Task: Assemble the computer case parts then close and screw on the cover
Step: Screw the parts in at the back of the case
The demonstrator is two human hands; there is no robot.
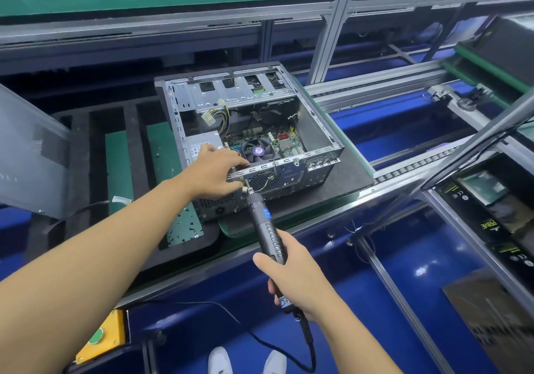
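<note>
Right grip (291, 269) nearest, curled fully round electric screwdriver (267, 229), long axis aimed toward 11 o'clock, bit tip at rear wall of computer case (315, 130). Left grip (213, 171) just at 10 o'clock of tip, pinching case's rear rail. Inside open case: fan (258, 151), motherboard (289, 145), power supply (199, 143), loose cables (224, 116). Cover (29, 148), seemingly, well apart at 9 o'clock, not yet fitted.
</note>
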